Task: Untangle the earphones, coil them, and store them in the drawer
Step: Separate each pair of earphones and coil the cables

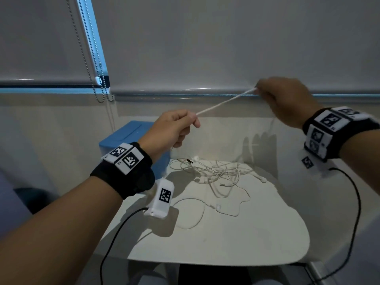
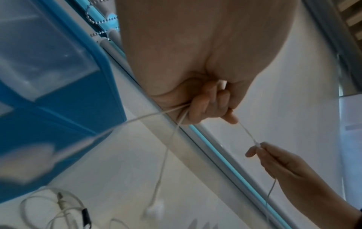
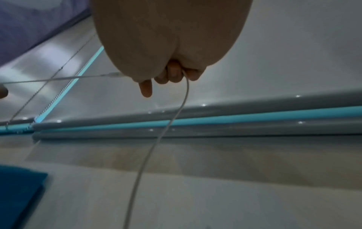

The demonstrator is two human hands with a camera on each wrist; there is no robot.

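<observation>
Earphones (image 1: 225, 103) are held taut in the air between the left hand (image 1: 176, 128) and right hand (image 1: 285, 99), each grip pinching the cable; the tangled remainder (image 1: 218, 173) lies on the surface (image 1: 236, 239) beside the blue drawer (image 1: 125, 134).

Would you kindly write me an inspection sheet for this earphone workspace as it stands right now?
Surface: white table, pale and lit, set against a wall.
Job's things: white earphone cable stretched taut in the air between both hands; a tangled heap of earphones lies on the table; blue drawer unit stands at the back left, its drawer looking closed.
Clutter: nothing seen.
Grippers: left hand pinches the cable's lower end; right hand pinches the upper end.
Cables: black leads run from the wrist cameras, one off each wrist.
Surroundings: lowered roller blind with a bead chain behind the table.
</observation>
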